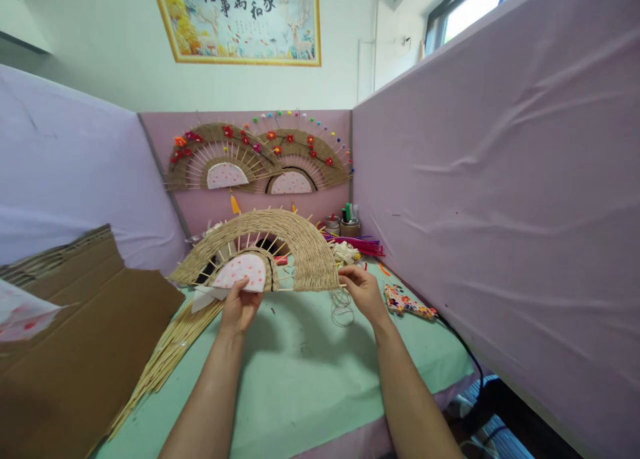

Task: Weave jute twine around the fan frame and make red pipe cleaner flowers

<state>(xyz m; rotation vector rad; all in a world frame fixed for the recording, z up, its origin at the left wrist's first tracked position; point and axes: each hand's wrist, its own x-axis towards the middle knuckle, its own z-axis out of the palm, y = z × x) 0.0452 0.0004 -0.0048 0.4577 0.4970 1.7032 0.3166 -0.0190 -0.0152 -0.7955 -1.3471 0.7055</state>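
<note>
Above green cloth (305,385): arched fan (313,249), coarse weave, probably twisted straw.

The front fan (314,245) is tan, its centre patch (245,269) white with pinkish-red spots. The tablecloth (300,392) is pale green, the right panel (500,165) lilac, the cardboard (75,379) brown, the tassel (235,203) yellow-orange.

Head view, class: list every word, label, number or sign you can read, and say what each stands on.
"興 事 萬 和 家", left to right: on the framed wall picture.
Small lines beneath, on the same picture: too small to read.
No other readable text.
</note>
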